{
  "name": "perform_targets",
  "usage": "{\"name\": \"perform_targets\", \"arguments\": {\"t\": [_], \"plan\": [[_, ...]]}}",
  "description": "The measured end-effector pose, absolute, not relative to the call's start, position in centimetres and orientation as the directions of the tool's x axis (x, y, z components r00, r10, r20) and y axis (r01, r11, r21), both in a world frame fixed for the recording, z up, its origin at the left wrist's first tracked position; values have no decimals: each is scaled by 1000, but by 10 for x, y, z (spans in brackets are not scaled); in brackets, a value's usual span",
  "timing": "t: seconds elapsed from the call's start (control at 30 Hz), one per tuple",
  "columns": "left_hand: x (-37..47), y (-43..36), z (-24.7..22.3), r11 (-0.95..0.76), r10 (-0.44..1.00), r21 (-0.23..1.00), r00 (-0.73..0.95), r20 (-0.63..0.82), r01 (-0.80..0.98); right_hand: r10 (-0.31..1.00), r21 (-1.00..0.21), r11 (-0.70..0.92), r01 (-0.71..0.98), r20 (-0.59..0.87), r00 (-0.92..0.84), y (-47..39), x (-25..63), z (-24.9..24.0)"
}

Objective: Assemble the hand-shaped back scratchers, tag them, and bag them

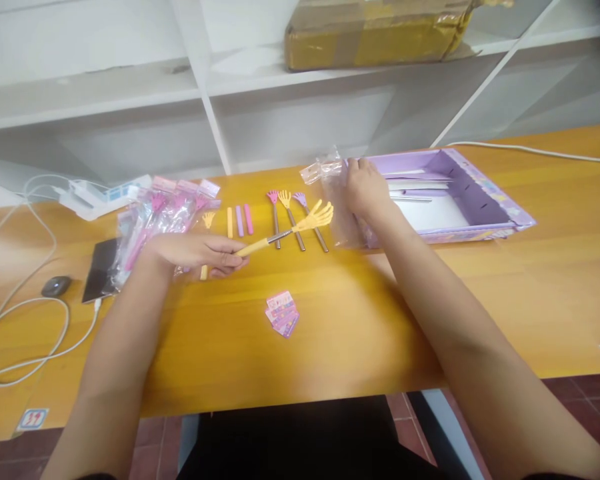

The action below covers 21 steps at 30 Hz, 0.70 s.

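Note:
My left hand [207, 255] is closed on the yellow handle of a back scratcher [253, 248], whose yellow claw head points right above the table. My right hand [367, 190], fingers bent, grips at a clear plastic bag [343, 217] by the left wall of a purple box [433, 160]; its fingertips are partly hidden. Beneath the held scratcher lie a pink claw head with a metal rod [276, 217], a yellow one [295, 227] and a purple one [320, 233]. Yellow [230, 222], purple [239, 221] and pink handles [249, 219] lie left of them.
Several bagged pink scratchers [153, 217] lie at the left, partly over a dark phone-like slab [100, 267]. Small printed cards [283, 313] are fanned out on the table [340, 333]. A mouse [56, 287], white cables [55, 247] and a power strip [97, 200] are farther left. A taped carton [375, 37] sits on the shelf.

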<state>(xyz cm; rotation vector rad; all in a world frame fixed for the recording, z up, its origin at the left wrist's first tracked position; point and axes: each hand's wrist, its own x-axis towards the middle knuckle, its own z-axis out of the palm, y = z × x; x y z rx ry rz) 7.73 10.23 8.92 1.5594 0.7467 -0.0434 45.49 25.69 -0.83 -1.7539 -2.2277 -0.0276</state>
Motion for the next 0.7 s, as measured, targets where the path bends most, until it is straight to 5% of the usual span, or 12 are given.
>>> {"name": "perform_targets", "arguments": {"t": [0.2,0.3,0.43,0.57,0.7], "plan": [[78,104,87,85,560,923,748,-355,375,936,-217,238,947,310,-165,246,446,8],[80,107,80,100,701,947,653,-286,307,912,-424,375,824,329,-246,229,437,32],[92,106,79,-56,818,933,552,-161,355,734,-789,481,381,125,-667,187,406,61],[113,96,85,-328,876,674,480,-46,662,687,-916,362,175,136,-714,148,363,63],[129,87,85,-400,910,423,407,78,813,712,-981,185,57,94,-696,133,340,54]]}}
